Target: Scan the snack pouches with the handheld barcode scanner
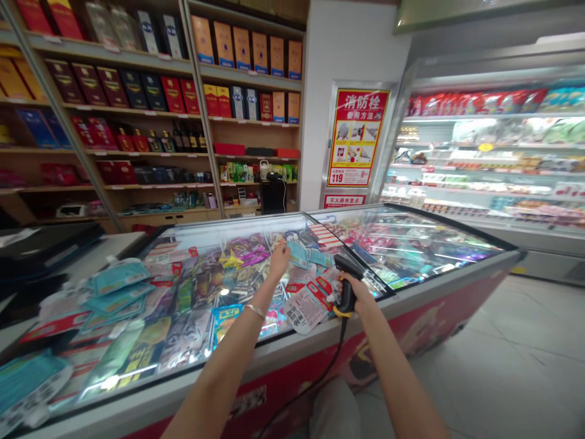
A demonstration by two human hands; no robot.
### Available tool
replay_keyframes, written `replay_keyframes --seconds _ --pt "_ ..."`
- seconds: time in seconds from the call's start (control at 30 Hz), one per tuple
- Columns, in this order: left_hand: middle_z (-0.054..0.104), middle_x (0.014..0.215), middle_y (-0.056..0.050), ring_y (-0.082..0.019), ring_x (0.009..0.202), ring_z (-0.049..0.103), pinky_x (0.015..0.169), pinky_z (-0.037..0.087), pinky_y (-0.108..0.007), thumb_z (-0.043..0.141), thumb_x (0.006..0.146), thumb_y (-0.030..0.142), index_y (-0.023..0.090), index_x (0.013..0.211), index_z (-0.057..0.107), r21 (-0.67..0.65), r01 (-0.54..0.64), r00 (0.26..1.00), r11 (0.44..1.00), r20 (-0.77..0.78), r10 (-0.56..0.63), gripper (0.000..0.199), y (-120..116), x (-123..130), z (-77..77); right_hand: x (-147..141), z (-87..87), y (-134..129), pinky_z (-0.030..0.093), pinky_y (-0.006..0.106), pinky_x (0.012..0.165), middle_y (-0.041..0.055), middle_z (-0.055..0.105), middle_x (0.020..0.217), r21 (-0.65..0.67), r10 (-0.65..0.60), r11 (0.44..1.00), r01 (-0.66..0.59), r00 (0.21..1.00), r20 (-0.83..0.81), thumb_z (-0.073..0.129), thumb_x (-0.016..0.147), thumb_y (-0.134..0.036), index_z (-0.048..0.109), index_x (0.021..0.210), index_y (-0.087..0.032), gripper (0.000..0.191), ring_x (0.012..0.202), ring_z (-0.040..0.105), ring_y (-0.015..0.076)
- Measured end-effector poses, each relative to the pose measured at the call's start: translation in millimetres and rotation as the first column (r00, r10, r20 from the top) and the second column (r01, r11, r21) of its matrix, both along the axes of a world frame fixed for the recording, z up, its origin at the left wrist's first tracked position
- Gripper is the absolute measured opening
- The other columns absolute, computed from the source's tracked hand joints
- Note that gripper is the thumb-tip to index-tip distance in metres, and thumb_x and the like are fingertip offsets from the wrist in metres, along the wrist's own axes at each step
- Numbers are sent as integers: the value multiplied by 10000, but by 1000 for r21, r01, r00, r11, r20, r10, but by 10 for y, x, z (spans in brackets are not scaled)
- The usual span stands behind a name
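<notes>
My right hand is wrapped round the handle of a black barcode scanner with a yellow lower edge, its cable hanging down the freezer's front. Over the glass lid, my left hand has its fingers closed at the left edge of a teal packet. More teal packets lie just right of that one. Below the scanner's left side rest white-and-red spouted pouches, printed with dark text. At the left, a stack of teal spouted pouches is on the glass.
Bagged frozen goods show through the lid of the chest freezer. A black machine stands on a counter at the left. Shelves of boxed bottles line the back wall. A lit open fridge is at the right, beyond the tiled floor.
</notes>
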State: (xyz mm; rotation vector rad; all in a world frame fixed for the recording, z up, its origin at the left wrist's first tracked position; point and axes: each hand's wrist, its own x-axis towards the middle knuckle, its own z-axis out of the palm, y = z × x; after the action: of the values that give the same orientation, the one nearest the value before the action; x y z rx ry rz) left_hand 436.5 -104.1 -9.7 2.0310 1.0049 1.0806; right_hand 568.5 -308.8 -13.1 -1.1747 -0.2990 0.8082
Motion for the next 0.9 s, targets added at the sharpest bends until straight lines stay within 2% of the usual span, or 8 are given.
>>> replay_keyframes --seconds 0.07,0.17,0.27,0.37,0.5,0.67,0.8,0.9 --pt "517 680 10 -135 673 493 643 358 -243 394 827 269 193 685 466 48 38 996 998 82 -42 177 88 -215 61 -148 106 -3 413 214 340 -13 539 423 -54 -3 999 4 1000 5 701 683 -242 614 661 -151 128 350 474 110" --pt "463 646 23 -128 639 450 621 350 -239 407 824 339 202 673 422 121 59 978 991 193 -82 204 206 -586 85 -468 197 56 407 220 346 1 572 447 -52 28 998 -21 990 136 728 650 -257 634 657 -150 142 361 488 115" --pt "389 606 37 -118 590 399 584 335 -236 417 829 398 209 661 391 160 54 959 986 266 -96 254 322 -921 42 -819 183 192 405 221 362 5 577 441 -59 74 996 -60 953 294 757 603 -247 622 615 -153 165 365 495 116" --pt "351 594 43 -108 564 375 561 335 -229 426 835 408 211 651 373 143 14 950 990 308 -58 275 442 -1146 -22 -1091 125 346 392 230 355 -17 534 396 -85 129 991 -105 921 369 752 596 -268 605 594 -159 183 339 476 119" --pt "359 621 40 -104 592 385 586 352 -221 424 830 392 208 657 370 113 -47 929 992 371 1 258 573 -1275 -98 -1265 86 472 382 223 355 -13 543 410 -115 146 988 -105 886 441 717 633 -290 604 623 -154 177 339 481 116" --pt "373 644 35 -107 629 402 615 368 -218 417 836 420 208 681 376 71 -38 920 997 392 7 266 609 -1281 -146 -1334 112 490 397 227 371 4 564 433 -129 140 988 -89 868 476 718 633 -290 595 604 -153 186 358 502 121" --pt "392 644 31 -109 644 420 627 378 -212 392 844 385 210 677 369 28 -97 917 995 391 78 243 571 -1325 -66 -1436 181 485 388 224 371 9 577 453 -92 141 989 -113 898 418 747 617 -293 617 620 -147 195 373 499 117" --pt "398 632 36 -108 640 419 636 371 -212 393 830 341 210 655 361 37 -164 928 986 344 142 221 589 -1578 69 -1583 210 542 393 220 370 20 620 511 -28 194 980 -195 931 310 764 605 -285 635 650 -150 192 385 499 109"
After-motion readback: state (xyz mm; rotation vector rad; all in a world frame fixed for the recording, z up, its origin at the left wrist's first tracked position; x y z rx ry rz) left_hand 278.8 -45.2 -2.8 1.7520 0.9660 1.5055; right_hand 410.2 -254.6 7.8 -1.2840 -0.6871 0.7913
